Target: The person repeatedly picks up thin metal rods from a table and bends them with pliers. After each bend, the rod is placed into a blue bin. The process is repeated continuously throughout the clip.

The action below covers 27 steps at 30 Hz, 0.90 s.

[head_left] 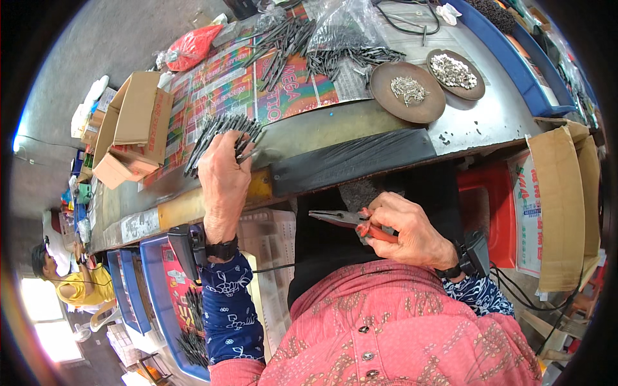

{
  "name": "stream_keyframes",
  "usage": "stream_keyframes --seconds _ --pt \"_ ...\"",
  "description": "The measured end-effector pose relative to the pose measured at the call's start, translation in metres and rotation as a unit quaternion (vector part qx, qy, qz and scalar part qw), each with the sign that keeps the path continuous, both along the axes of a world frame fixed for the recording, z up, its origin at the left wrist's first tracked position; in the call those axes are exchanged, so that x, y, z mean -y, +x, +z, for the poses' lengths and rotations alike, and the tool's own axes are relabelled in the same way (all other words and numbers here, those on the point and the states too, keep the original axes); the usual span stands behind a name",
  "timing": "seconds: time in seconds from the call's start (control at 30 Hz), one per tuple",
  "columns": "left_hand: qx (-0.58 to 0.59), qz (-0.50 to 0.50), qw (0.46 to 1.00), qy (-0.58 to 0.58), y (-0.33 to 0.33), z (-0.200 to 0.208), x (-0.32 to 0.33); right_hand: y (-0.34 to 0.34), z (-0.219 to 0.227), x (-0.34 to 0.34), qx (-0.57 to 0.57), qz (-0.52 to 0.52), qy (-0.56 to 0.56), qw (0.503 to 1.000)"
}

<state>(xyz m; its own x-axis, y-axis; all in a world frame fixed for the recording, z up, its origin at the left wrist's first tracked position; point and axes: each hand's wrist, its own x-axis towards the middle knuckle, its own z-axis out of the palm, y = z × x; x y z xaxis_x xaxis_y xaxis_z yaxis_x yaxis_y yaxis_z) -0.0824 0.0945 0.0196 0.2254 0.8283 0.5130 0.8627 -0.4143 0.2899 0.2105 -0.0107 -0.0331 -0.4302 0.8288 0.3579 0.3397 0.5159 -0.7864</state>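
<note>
- Your grey metal workbench [479,132], the largest element, crosses the view, with its near edge running just beyond your lap.
- On it lies a multicoloured printed sheet [206,90], covering much of the left part of the top.
- At the right side stands 1 tall, open, brown cardboard box [559,206]; a smaller open brown cardboard carton [143,119] sits on the bench at the left.
- A loose heap of thin black rods [283,48] spreads over the far part of the sheet, partly under a clear plastic bag [351,29].
- Your left hand [225,170] reaches over the near edge of the bench, its fingers bent against a bundle of rods; whether they are clamped on any rod you cannot tell, as the fingertips are partly hidden.
- Your right hand [409,228] is above your lap, fingers closed around the handles of a pair of pliers.
- 2 round, shallow, brown dishes [380,96] rest side by side at the right of the sheet.
- The bundle of thin dark rods [209,143] lies near the bench edge, beneath your left hand.
- The grey-nosed metal pliers with orange-red handles [344,218] point leftward, well apart from the bundle.
- Small silver metal pieces [409,91] are piled in each dish.
</note>
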Motion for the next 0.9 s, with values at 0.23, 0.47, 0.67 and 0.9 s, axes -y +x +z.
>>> stream_keyframes --seconds 0.23,0.47,0.67,0.9 --pt "-0.121 0.06 0.991 -0.003 -0.001 -0.011 -0.009 0.0 -0.006 -0.003 -0.01 -0.001 -0.008 1.0" --pt "-0.03 0.037 0.999 0.013 0.008 -0.002 0.004 0.002 -0.001 -0.001 -0.017 -0.015 0.021 1.0" --pt "0.196 -0.012 0.978 -0.069 0.028 0.02 0.052 0.002 0.015 0.004 -0.021 -0.047 0.075 0.996" --pt "0.617 -0.102 0.718 -0.307 0.047 0.015 0.111 -0.001 0.035 0.011 0.078 -0.112 0.224 0.965"
